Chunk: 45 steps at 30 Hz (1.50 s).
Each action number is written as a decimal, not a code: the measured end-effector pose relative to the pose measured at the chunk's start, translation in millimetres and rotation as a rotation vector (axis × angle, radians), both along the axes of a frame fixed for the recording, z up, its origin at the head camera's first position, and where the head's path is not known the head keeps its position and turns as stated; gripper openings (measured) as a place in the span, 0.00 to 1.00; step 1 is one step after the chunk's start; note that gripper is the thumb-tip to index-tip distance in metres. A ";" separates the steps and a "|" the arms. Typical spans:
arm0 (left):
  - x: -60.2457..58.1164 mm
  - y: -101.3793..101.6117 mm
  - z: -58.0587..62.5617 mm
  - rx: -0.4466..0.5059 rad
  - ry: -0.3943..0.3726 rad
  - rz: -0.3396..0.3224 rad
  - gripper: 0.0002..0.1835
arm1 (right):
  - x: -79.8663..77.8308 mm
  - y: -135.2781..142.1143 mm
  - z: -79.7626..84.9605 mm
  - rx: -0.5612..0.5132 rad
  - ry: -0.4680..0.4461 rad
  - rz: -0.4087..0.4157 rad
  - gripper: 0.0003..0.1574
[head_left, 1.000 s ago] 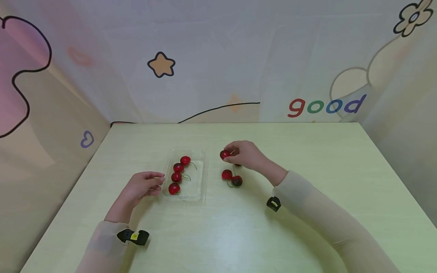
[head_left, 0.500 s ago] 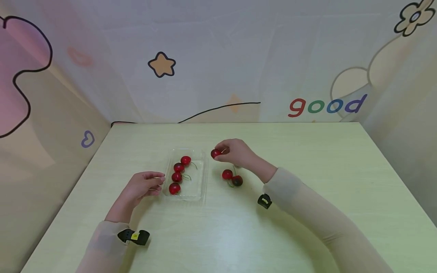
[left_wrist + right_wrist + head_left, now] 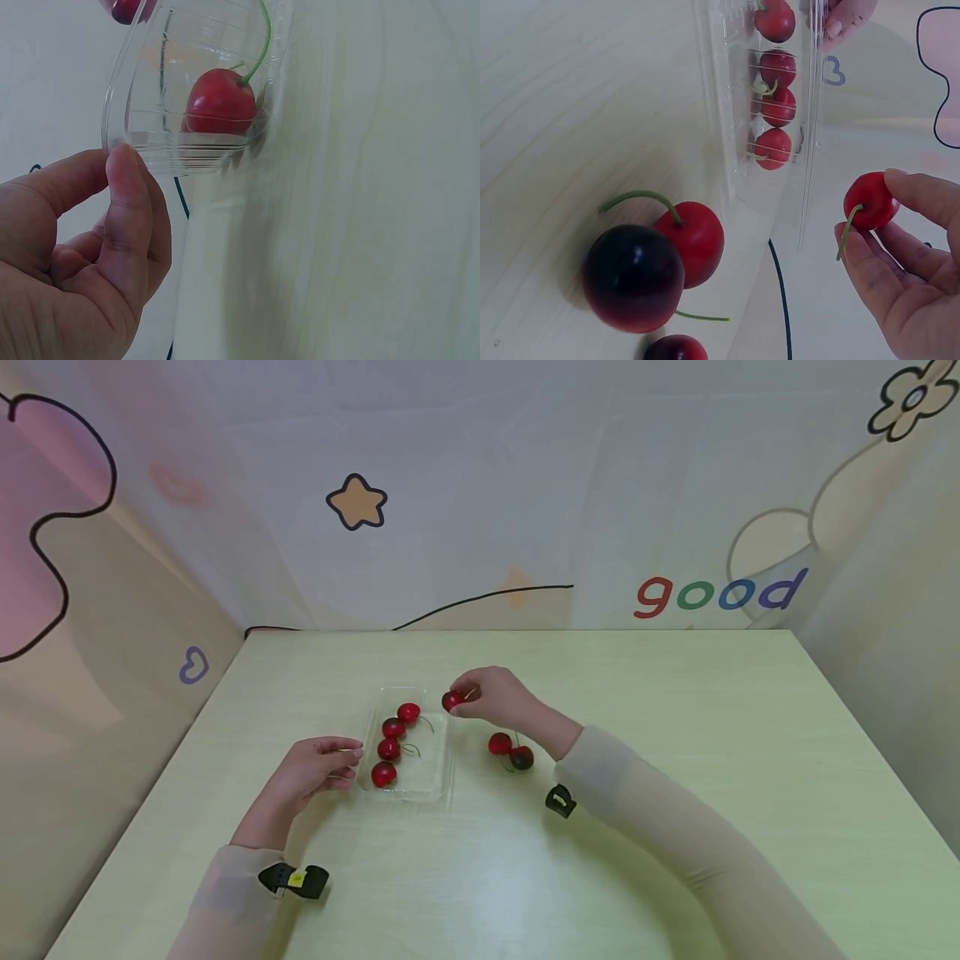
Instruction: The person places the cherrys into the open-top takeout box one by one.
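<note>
My right hand pinches a red cherry between thumb and fingers, its green stem hanging down in the right wrist view. It holds the cherry above the table, right by the far right edge of a clear plastic box. Several red cherries lie in a row along the box's left side, some with stems showing. On the other side, my left hand pinches the box's left rim between thumb and fingertips.
To the right of the box, a red cherry and a dark cherry lie together on the pale wooden table. Another dark cherry shows near them in the right wrist view. A printed cloth hangs behind the table.
My right hand has moved left with the cherry, from above the loose cherries to the box's right edge. The left hand has stayed at the box's rim.
</note>
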<state>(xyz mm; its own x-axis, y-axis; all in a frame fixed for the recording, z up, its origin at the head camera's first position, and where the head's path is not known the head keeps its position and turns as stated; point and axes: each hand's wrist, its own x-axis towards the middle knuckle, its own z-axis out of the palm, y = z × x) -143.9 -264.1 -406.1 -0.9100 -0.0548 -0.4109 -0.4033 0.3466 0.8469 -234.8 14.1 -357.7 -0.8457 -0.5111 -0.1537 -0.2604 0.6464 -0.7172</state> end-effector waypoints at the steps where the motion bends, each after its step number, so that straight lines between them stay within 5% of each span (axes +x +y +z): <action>1: -0.3 0.2 0.1 -0.002 0.000 -0.001 0.23 | 0.1 -1.8 0.1 0.002 0.003 0.003 0.25; 45: -2.1 0.6 -0.9 0.004 0.002 -0.013 0.24 | -10.9 -64.4 -25.1 0.155 0.061 0.076 0.19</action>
<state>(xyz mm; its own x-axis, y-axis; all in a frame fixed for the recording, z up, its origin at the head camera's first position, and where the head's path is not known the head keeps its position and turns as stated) -146.0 -263.4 -407.0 -0.9114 -0.0413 -0.4094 -0.3972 0.3483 0.8491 -245.6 -50.3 -382.9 -0.8154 -0.5484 -0.1854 -0.3529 0.7248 -0.5918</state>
